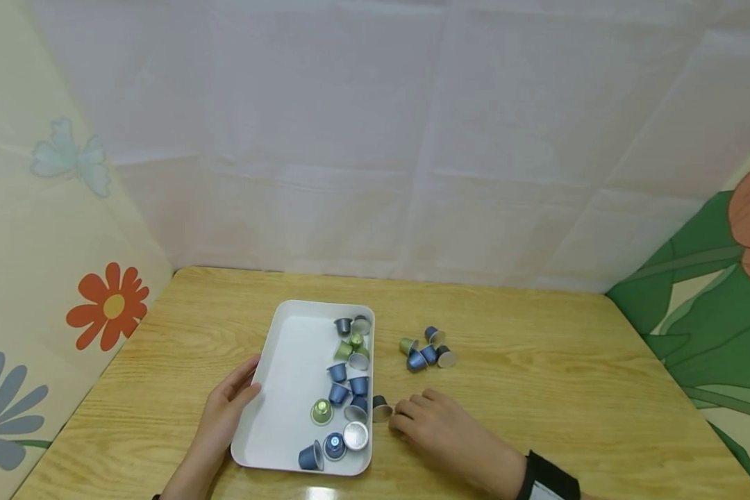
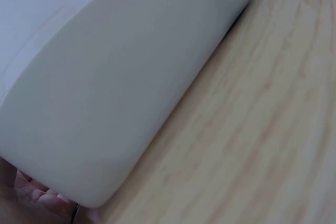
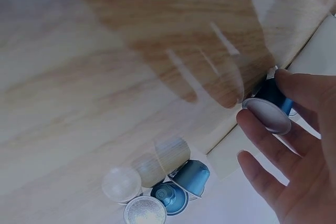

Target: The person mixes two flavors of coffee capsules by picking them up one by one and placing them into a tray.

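Note:
A white tray holds several blue, green and silver-lidded coffee capsules, mostly along its right side. My left hand grips the tray's left rim, thumb over the edge. In the left wrist view the tray's wall fills much of the picture, with a few fingers visible at the lower left. Just outside the tray's right wall, my right hand pinches a dark blue capsule. The right wrist view shows this capsule between thumb and fingers, its pale lid facing the camera.
A small heap of loose capsules, blue, green and dark, lies on the wooden table to the right of the tray. A white cloth hangs behind the table, with flower-printed cloths at both sides.

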`<action>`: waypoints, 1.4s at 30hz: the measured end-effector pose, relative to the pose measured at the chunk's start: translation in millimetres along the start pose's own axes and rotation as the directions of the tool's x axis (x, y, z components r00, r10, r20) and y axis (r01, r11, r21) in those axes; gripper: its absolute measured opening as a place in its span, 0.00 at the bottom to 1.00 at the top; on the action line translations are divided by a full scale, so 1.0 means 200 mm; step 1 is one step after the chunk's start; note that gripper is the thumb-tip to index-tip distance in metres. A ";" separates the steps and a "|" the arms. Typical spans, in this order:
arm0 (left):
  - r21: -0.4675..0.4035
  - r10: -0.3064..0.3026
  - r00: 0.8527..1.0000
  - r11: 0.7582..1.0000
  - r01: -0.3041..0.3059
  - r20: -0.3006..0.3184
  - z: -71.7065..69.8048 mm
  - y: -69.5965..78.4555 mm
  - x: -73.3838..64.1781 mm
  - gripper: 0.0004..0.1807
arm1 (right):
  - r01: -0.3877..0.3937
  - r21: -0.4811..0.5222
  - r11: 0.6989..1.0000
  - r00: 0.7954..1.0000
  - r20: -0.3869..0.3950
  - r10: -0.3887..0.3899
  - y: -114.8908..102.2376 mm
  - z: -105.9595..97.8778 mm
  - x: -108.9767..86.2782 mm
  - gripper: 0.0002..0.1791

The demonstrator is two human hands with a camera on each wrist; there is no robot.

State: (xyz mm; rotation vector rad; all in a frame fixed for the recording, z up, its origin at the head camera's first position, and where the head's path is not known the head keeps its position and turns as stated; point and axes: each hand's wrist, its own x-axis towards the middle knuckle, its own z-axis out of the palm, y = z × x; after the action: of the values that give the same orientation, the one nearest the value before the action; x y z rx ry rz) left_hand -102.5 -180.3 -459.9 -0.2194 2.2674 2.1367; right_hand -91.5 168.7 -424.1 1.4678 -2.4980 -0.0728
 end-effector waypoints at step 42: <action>0.008 0.011 1.000 1.000 -0.011 0.010 0.00 -0.01 0.00 0.27 | -0.178 0.145 0.973 0.951 -0.229 0.208 0.07 -0.11 0.07 0.15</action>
State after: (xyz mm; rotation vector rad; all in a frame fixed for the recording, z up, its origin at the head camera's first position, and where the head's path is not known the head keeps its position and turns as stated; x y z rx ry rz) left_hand -102.8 -181.0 -461.4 -0.1963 2.2772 2.1288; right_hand -104.9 164.1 -398.0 1.1829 -2.4633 0.2843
